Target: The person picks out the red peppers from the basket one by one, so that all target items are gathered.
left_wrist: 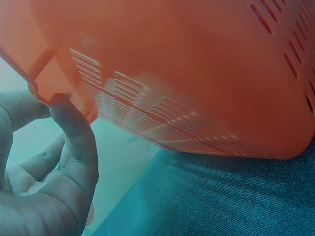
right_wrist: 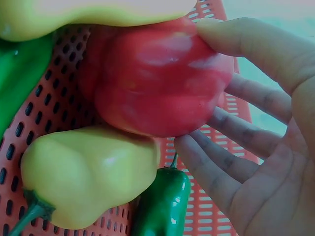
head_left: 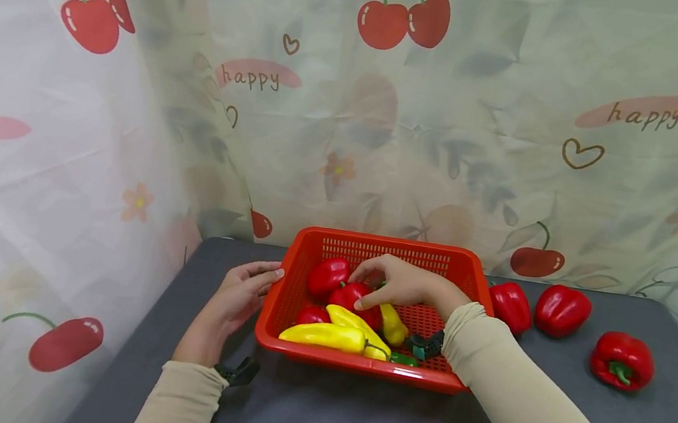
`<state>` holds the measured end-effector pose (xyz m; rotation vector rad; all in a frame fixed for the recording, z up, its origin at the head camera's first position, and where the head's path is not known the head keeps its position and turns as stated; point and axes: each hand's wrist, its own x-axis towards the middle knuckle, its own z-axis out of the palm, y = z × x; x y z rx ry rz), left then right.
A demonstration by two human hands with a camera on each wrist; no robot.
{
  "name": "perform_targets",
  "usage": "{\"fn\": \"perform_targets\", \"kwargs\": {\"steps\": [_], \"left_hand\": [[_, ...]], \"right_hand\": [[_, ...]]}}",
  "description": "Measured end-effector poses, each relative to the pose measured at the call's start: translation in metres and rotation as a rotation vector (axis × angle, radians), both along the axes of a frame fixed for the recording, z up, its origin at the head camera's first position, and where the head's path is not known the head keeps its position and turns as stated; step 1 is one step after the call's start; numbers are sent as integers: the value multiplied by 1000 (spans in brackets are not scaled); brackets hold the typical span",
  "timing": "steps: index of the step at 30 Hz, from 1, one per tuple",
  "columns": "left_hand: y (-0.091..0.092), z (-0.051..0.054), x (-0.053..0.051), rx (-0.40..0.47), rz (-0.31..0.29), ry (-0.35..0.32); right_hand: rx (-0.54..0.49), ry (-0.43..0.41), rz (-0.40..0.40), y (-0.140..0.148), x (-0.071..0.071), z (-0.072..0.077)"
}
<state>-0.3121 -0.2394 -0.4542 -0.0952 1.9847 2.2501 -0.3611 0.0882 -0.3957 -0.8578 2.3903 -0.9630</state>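
Red basket (head_left: 325,359) in the head view: three red peppers (head_left: 328,279) in, three reds (head_left: 632,350) out on the table (head_left: 310,417), so maybe halfway. Left wrist: left hand (left_wrist: 54,189) pinches the basket. Right wrist: right hand (right_wrist: 280,162) grips one red pepper (right_wrist: 157,78) inside.

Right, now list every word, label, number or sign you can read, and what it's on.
"happy": back sheet, left of centre, in brown.
"happy": back sheet, towards the right, also brown.
"ppy": left sheet, cut off by the picture's edge.
No readable text on the basket or peppers.
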Motion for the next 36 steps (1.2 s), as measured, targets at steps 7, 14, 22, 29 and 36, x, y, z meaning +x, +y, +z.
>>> {"fn": "perform_targets", "kwargs": {"steps": [7,14,22,29,36], "left_hand": [[0,0,0,3,-1,-2],[0,-1,0,-6,3,4],[1,-1,-1,8,4,8],[0,0,-1,50,-14,22],[1,0,0,65,-13,16]], "right_hand": [[-24,6,-26,5,0,5],[-96,-14,-32,12,0,14],[-200,27,-71,22,6,37],[-280,94,-105,35,14,56],[-345,172,-115,51,23,65]]}}
